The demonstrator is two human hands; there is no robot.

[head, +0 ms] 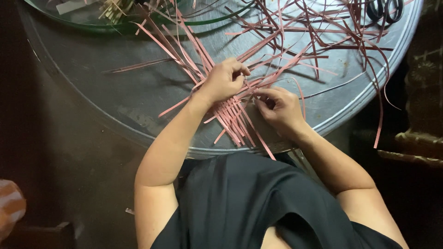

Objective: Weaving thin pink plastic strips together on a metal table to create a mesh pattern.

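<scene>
A big round metal tray (115,87) is filling most of the view, and its rim is curving from 9 o'clock down to 6 o'clock and up to 3 o'clock. Many thin pink strips (286,41) are lying spread over it, loose and crossing each other toward 12 and 1 o'clock, and some are hanging over the rim at 3 o'clock. Near the middle, toward 6 o'clock, a tighter bundle of strips (233,121) is lying flat, with its ends reaching the rim. The left hand (224,83) is pressing down on this bundle, its fingers curled closed over the strips. The right hand (281,108), just beside it at 4 o'clock, is pinching one strip between thumb and fingertips, nearly closed. A green glass dish (92,20) is sitting at 11 o'clock, and dark scissors (385,9) are lying at 1 o'clock.
</scene>
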